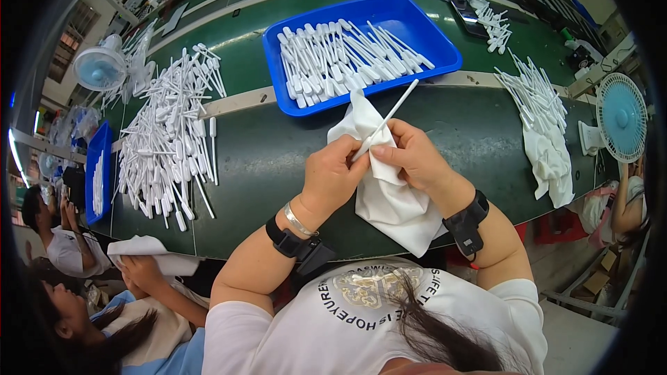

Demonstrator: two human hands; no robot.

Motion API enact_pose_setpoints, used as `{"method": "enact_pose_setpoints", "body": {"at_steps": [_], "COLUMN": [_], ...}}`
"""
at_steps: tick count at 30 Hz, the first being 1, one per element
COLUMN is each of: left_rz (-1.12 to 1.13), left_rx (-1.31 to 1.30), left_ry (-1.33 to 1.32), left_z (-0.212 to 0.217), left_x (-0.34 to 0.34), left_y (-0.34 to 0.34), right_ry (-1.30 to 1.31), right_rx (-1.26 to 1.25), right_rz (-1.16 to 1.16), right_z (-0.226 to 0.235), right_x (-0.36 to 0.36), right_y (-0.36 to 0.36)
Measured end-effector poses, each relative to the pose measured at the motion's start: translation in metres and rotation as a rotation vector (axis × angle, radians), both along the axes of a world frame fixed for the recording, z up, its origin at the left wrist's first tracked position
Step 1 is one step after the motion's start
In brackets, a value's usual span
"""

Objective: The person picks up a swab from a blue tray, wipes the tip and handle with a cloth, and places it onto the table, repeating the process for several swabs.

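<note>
My left hand [332, 175] pinches the bulb end of a thin white plastic pipette [392, 112] that slants up to the right. My right hand [411, 156] holds a white cloth [389, 201] wrapped around the pipette's lower part, and the cloth hangs down over the table edge. Just beyond my hands lies a blue tray [445, 52] filled with several white pipettes [340, 62]. Both wrists carry black bands.
A big loose heap of pipettes [170, 135] covers the green table [264, 160] at the left. Another pile with a white cloth [549, 160] lies at the right. Small fans [620, 117] [99, 67] stand at both sides. A neighbour's hands [142, 271] hold a cloth at the lower left.
</note>
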State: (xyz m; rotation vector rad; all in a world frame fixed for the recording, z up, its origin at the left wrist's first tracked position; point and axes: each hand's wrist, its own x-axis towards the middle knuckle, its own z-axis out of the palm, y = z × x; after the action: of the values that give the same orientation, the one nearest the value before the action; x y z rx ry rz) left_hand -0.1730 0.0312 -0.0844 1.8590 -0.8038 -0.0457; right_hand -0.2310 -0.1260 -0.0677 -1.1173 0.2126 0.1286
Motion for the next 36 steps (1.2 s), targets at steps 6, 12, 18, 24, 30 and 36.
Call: {"method": "enact_pose_setpoints", "body": {"at_steps": [6,12,18,24,30,36], "left_rz": [-0.155,-0.291,-0.027,0.006,-0.159,-0.271], "left_rx": [0.068,-0.107,-0.177,0.183,0.126,-0.093], "left_ry": [0.094,0.485,0.441,-0.426,-0.038,0.708], "left_z": [0.012,0.008,-0.005,-0.001,0.007,0.018], "left_x": [0.000,-0.001,0.001,-0.003,-0.017,-0.009], "left_y": [0.002,0.003,-0.003,-0.001,-0.002,0.000], "right_ry": [-0.035,-0.139,-0.009,-0.308,-0.126,-0.184], "right_rx": [0.052,0.184,0.112,-0.515,-0.080,0.142], "right_rz": [-0.054,-0.317,-0.278,-0.262,-0.469,-0.661], "right_z": [0.002,0.006,0.006,-0.017,0.001,0.012], "right_x": [-0.002,0.006,0.002,-0.002,0.008,0.013], "right_y": [-0.002,-0.028,-0.011,0.022,-0.021,-0.038]}}
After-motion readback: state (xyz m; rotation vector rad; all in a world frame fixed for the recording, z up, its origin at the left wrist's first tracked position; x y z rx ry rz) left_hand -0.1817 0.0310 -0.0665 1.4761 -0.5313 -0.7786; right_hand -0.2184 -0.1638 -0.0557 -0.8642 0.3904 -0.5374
